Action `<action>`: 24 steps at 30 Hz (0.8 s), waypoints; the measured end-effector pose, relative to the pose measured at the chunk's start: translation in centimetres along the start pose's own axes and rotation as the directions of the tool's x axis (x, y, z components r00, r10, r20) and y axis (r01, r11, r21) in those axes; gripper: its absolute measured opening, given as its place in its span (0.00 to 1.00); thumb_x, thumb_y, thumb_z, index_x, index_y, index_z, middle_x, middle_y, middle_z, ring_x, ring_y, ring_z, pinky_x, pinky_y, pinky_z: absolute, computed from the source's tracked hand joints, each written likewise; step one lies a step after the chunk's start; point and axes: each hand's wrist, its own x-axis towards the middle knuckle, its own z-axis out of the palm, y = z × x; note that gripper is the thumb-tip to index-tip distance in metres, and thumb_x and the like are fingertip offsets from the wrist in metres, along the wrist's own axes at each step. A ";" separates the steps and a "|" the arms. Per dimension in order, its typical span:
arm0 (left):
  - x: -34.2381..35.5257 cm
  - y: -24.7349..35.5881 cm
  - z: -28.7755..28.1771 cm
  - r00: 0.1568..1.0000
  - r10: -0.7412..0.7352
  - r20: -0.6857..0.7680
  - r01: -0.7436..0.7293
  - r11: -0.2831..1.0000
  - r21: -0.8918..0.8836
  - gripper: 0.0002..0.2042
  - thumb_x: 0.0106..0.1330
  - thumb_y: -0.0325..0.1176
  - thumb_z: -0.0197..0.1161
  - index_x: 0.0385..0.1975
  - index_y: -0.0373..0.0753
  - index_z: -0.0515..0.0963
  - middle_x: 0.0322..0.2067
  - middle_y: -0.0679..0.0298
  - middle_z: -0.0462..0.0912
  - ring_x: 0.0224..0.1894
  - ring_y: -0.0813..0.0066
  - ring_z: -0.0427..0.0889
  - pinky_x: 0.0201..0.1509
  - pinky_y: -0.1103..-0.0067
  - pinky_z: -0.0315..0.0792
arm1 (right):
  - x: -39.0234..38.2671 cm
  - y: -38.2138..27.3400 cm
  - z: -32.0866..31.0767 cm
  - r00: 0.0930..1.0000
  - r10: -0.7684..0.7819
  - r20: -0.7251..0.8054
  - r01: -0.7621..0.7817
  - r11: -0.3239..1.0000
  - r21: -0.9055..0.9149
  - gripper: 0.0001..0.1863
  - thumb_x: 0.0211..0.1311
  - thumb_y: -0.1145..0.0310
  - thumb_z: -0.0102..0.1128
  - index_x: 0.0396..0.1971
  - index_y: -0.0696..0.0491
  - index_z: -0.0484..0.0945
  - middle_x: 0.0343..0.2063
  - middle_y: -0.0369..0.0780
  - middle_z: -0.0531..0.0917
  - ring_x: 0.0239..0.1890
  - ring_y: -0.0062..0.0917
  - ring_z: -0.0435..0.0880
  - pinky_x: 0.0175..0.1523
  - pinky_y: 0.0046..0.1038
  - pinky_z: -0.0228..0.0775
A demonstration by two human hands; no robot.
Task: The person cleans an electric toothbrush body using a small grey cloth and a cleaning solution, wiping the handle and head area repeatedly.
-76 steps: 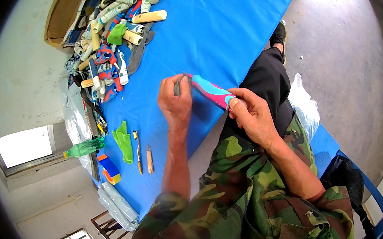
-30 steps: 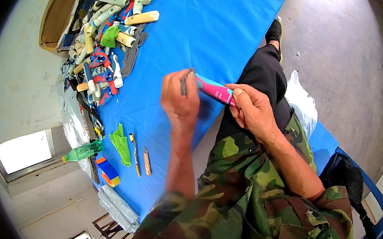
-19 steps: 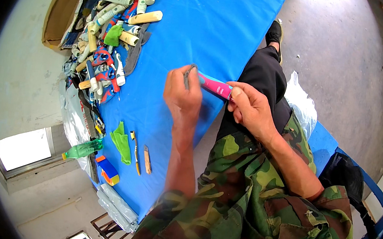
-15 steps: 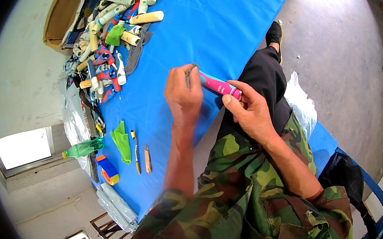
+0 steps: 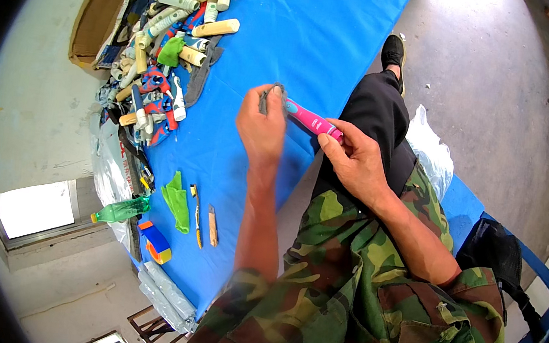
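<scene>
A pink electric toothbrush handle (image 5: 309,118) with light blue patches slants over the edge of the blue table. My right hand (image 5: 362,165) grips its lower end between thumb and fingers. A scrap of grey cloth (image 5: 283,97) is pinched in my left hand (image 5: 262,127) and pressed against the handle's upper end, which the cloth and fingers partly hide. To the left of my left forearm lie a toothbrush (image 5: 196,217), a wooden-looking stick-shaped tool (image 5: 213,226) and a bright green cloth (image 5: 177,203).
Many toothbrush handles form a pile (image 5: 162,35) at the far left, beside an open cardboard box (image 5: 97,19). Nearer are a green plastic bottle (image 5: 122,210), a blue and orange block-shaped item (image 5: 155,241) and grey plastic packets (image 5: 167,293). A white plastic bag (image 5: 429,153) hangs right of my leg.
My left hand and the grey cloth have shifted slightly up and left along the handle, showing more of its light blue patch. The right hand keeps its hold.
</scene>
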 end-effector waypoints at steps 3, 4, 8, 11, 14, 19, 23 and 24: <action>0.9 -1.9 -0.3 0.999 0.026 -0.033 -0.024 0.999 0.045 0.09 0.73 0.31 0.64 0.42 0.30 0.83 0.34 0.53 0.88 0.35 0.67 0.86 0.40 0.71 0.79 | -0.2 -0.3 0.0 1.000 0.002 0.003 -0.002 1.000 -0.022 0.17 0.69 0.67 0.69 0.51 0.62 0.83 0.22 0.32 0.79 0.23 0.09 0.71 0.28 0.21 0.64; 1.1 -2.9 -0.3 0.993 0.104 -0.056 -0.095 0.986 0.137 0.09 0.73 0.31 0.64 0.41 0.30 0.83 0.34 0.54 0.88 0.35 0.69 0.86 0.40 0.72 0.79 | -0.2 -0.3 0.0 1.000 0.007 0.002 -0.007 1.000 -0.026 0.16 0.70 0.66 0.68 0.50 0.62 0.83 0.22 0.32 0.79 0.23 0.10 0.71 0.28 0.21 0.65; 0.6 -2.7 -0.3 0.994 0.085 -0.062 -0.081 0.995 0.059 0.08 0.72 0.30 0.65 0.41 0.31 0.84 0.34 0.55 0.88 0.35 0.70 0.85 0.40 0.73 0.79 | -0.3 -0.5 -0.2 0.999 0.043 0.002 -0.043 0.999 -0.025 0.16 0.72 0.66 0.66 0.50 0.62 0.81 0.21 0.32 0.78 0.22 0.11 0.71 0.28 0.21 0.64; -0.3 -1.9 -0.7 0.996 -0.046 -0.080 0.039 0.995 -0.093 0.10 0.73 0.34 0.67 0.43 0.32 0.84 0.33 0.61 0.87 0.33 0.76 0.83 0.39 0.76 0.78 | -0.3 -1.0 -0.2 0.996 0.091 -0.009 -0.089 0.987 0.131 0.16 0.74 0.65 0.64 0.52 0.61 0.79 0.20 0.32 0.77 0.22 0.11 0.71 0.28 0.21 0.64; -1.7 -0.6 -1.5 0.989 0.119 -0.085 -0.115 0.992 0.046 0.09 0.72 0.32 0.67 0.43 0.32 0.84 0.33 0.61 0.87 0.33 0.76 0.83 0.39 0.77 0.78 | -0.2 -1.0 -0.5 0.981 0.192 0.036 -0.195 0.969 0.148 0.16 0.75 0.65 0.63 0.53 0.60 0.78 0.20 0.32 0.77 0.22 0.11 0.71 0.28 0.20 0.64; -5.2 1.9 0.2 0.886 0.454 0.094 -0.460 0.887 0.045 0.10 0.64 0.23 0.70 0.44 0.36 0.84 0.40 0.56 0.87 0.39 0.65 0.87 0.44 0.73 0.80 | -0.1 0.5 -0.6 0.994 0.104 -0.033 -0.100 0.990 0.101 0.14 0.75 0.67 0.59 0.52 0.61 0.79 0.20 0.32 0.76 0.23 0.11 0.71 0.28 0.21 0.63; -6.7 2.6 0.5 0.878 0.455 0.146 -0.465 0.884 0.042 0.12 0.60 0.18 0.69 0.43 0.36 0.83 0.43 0.56 0.85 0.43 0.58 0.86 0.46 0.69 0.81 | 0.0 0.9 -0.5 0.995 0.095 -0.023 -0.094 0.993 0.068 0.14 0.73 0.69 0.58 0.50 0.62 0.79 0.20 0.33 0.75 0.23 0.11 0.70 0.28 0.22 0.63; -6.5 2.4 0.6 0.879 0.453 0.146 -0.463 0.885 0.040 0.12 0.60 0.18 0.69 0.43 0.36 0.83 0.43 0.56 0.85 0.43 0.58 0.86 0.46 0.69 0.81 | 0.1 0.8 -0.5 0.995 0.100 -0.020 -0.098 0.993 0.068 0.13 0.73 0.69 0.58 0.50 0.63 0.79 0.20 0.33 0.75 0.23 0.12 0.70 0.28 0.22 0.62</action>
